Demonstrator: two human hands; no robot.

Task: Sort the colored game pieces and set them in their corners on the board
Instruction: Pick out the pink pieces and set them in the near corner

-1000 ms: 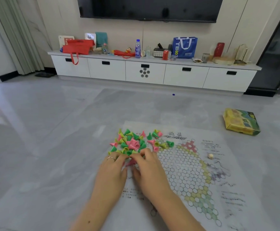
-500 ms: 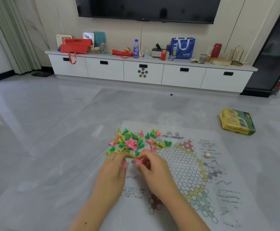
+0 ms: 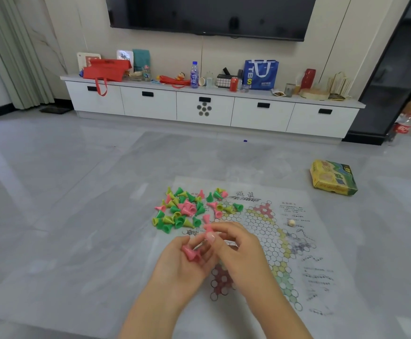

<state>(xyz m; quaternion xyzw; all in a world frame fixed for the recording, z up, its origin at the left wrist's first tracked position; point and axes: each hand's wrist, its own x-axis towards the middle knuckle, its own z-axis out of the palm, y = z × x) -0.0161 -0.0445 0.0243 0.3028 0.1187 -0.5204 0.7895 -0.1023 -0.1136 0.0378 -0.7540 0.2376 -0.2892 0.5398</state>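
A paper game board [image 3: 327,260] printed with a hexagon grid lies flat on the floor. A mixed pile of pink, green and yellow cone pieces [image 3: 187,211] sits on its far left corner. My left hand [image 3: 182,267] is turned palm up near the board's near left part and cradles a few pink pieces [image 3: 191,253] in curled fingers. My right hand [image 3: 234,250] is right beside it and pinches one pink piece [image 3: 209,228] between thumb and forefinger, just above the left palm. A red corner [image 3: 220,280] of the grid shows below my hands.
A small pale die [image 3: 291,222] lies on the board's right side. A yellow-green game box [image 3: 333,177] sits on the grey floor to the far right. A white TV cabinet [image 3: 204,108] loaded with bags and bottles lines the back wall.
Both hands have drawn back from the pile toward me. The left hand has turned palm up with pink pieces in it, and the right hand has lifted a pink piece over it.
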